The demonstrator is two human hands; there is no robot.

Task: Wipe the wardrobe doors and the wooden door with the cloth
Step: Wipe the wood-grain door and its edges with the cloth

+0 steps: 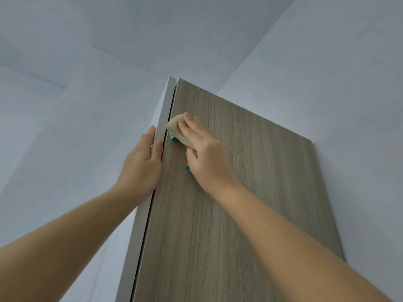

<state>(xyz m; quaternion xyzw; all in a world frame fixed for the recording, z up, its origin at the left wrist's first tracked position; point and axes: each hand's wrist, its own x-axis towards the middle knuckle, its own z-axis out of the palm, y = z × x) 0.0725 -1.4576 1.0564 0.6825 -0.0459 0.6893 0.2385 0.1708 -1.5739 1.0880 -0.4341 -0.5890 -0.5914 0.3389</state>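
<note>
Your right hand (pixel 202 153) presses a beige-and-teal cloth (pixel 176 129) with flat fingers on the wood-grain wardrobe panel (pixel 250 182), near its upper left | your left hand (pixel 139 164) grips the panel's white edge strip (pixel 165 105), beside the cloth.

Cloth (pixel 175 128): beige w/ teal trim, bunched, pressed against wood-grain panel (pixel 239 203) near its top-left corner, right by the left edge. Mostly covered by right hand (pixel 207 155), fingers straight on it. Panel: grey-brown vertical grain, upright, 2 small screws near top edge. White door (pixel 166 110) runs along panel's left edge, thin dark gap btwn. Left hand (pixel 139 164) holds its edge, thumb on front.
</note>
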